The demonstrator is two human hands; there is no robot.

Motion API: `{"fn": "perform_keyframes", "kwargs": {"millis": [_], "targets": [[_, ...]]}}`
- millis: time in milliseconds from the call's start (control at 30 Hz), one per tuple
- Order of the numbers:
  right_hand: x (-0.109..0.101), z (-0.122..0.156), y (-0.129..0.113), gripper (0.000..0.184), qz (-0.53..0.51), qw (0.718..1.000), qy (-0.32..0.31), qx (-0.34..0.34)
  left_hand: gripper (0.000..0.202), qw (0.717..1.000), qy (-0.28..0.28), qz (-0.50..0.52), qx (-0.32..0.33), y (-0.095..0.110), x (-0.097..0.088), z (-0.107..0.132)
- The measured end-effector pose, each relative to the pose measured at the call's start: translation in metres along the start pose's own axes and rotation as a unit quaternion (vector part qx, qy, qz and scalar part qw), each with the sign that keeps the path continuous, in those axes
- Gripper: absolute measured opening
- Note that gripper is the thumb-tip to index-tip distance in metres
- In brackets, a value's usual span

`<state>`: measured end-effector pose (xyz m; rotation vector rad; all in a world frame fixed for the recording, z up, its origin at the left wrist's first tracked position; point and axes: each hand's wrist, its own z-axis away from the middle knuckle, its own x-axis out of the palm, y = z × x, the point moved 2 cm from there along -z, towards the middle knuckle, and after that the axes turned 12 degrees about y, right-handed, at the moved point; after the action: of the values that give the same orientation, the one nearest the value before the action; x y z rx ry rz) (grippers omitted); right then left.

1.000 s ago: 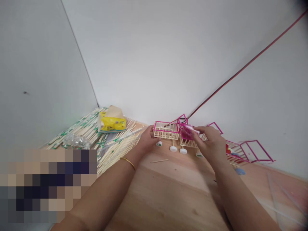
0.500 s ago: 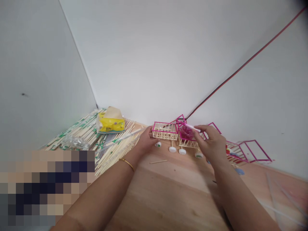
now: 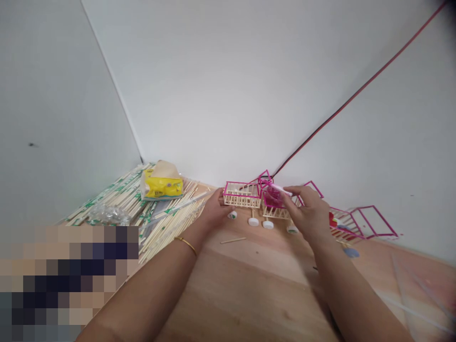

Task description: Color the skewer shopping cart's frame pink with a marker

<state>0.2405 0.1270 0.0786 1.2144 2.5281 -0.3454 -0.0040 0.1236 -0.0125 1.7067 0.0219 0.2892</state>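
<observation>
My left hand (image 3: 214, 209) is closed on the left end of a small cart (image 3: 242, 201) built of pale wooden sticks with a pink top rim. White round caps (image 3: 253, 222) serve as its wheels. To its right stands a second stick cart (image 3: 276, 212), with a translucent pink thing (image 3: 273, 194) at its top; I cannot make out what that is. Above this second cart, my right hand (image 3: 310, 211) pinches a slim white thing (image 3: 282, 189) tilted down to the left, its exact kind unclear. Fingers partly hide the cart behind.
Farther right is another pink-edged stick frame (image 3: 377, 222) with a blue disc (image 3: 351, 252). Bundled sticks (image 3: 124, 187), a yellow tissue pack (image 3: 164, 186) and crumpled clear plastic (image 3: 109, 214) lie left. A loose stick (image 3: 233, 240) rests in front. The wall (image 3: 213, 95) rises behind; a red-black cable (image 3: 331, 114) crosses it.
The view has shifted slightly, so most things sit a little farther left. Both hands keep their holds, and the slim white thing stays over the second cart.
</observation>
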Motion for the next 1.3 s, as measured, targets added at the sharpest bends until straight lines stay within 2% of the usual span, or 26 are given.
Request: {"fn": "perform_keyframes", "kwargs": {"millis": [367, 1300], "targets": [[-0.0018, -0.0002, 0.0002, 0.017, 0.008, 0.999, -0.038, 0.008, 0.056, 1.000, 0.006, -0.013, 0.001, 0.0026, 0.0004, 0.0014], [0.0013, 0.0007, -0.0010, 0.015, -0.003, 1.000, -0.014, -0.007, 0.060, 1.000, 0.003, -0.005, 0.004, -0.0040, -0.0008, -0.0015]]}}
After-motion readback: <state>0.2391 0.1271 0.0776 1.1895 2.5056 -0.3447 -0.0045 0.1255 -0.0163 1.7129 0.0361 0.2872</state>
